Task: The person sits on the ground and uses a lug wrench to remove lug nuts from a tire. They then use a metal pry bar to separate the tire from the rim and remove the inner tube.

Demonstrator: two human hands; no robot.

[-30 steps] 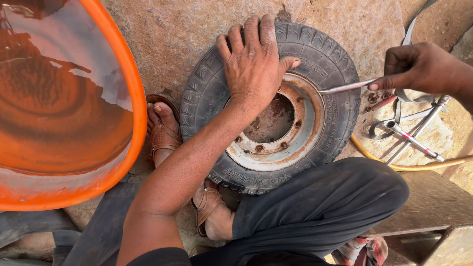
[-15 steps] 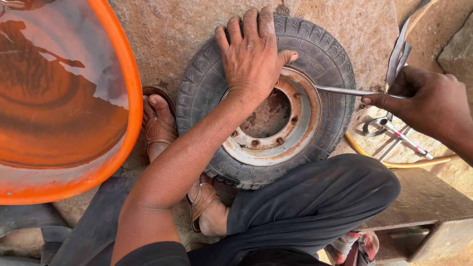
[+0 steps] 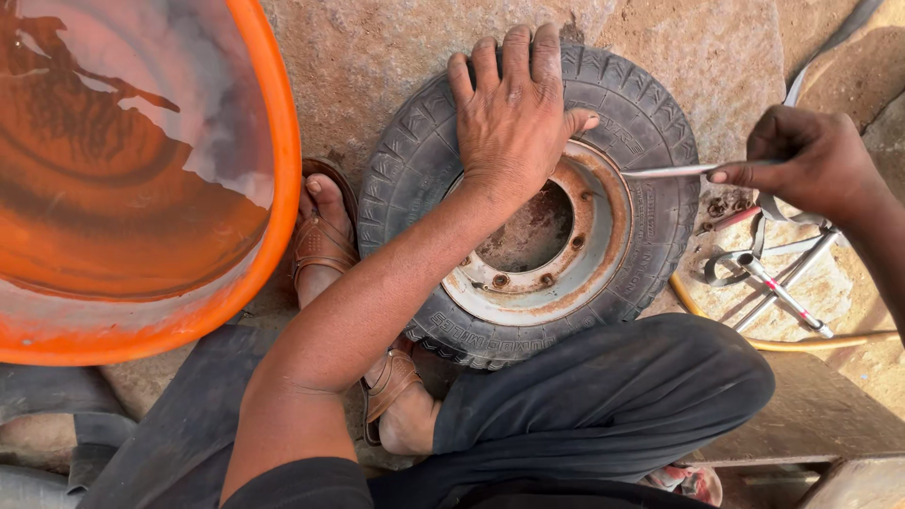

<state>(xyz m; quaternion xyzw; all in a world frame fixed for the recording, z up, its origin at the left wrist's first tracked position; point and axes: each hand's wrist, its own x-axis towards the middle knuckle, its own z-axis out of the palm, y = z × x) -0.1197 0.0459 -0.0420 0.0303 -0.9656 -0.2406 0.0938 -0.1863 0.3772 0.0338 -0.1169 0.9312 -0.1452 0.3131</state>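
An orange tub [image 3: 273, 188] of murky water stands far left. Right of it a tyre [image 3: 415, 160] lies flat on stone, the left hand [image 3: 514, 113] pressed open-palmed on its upper tread and rusty rim [image 3: 603, 273], gripping nothing. The right hand [image 3: 811, 165], its grip closed on a metal lever [image 3: 665, 172], holds the tip at the rim's right edge.

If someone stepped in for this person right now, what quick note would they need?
Left hand: pressed flat on the small tyre, fingers spread.
Right hand: grip closed on a thin metal lever, whose tip sits at the rusty rim edge.
The tyre lies flat on stone, against the sandalled feet.
Tyre is on the rim all round; nothing visibly pried out yet.
Spare tools lie at right, orange tub at left.
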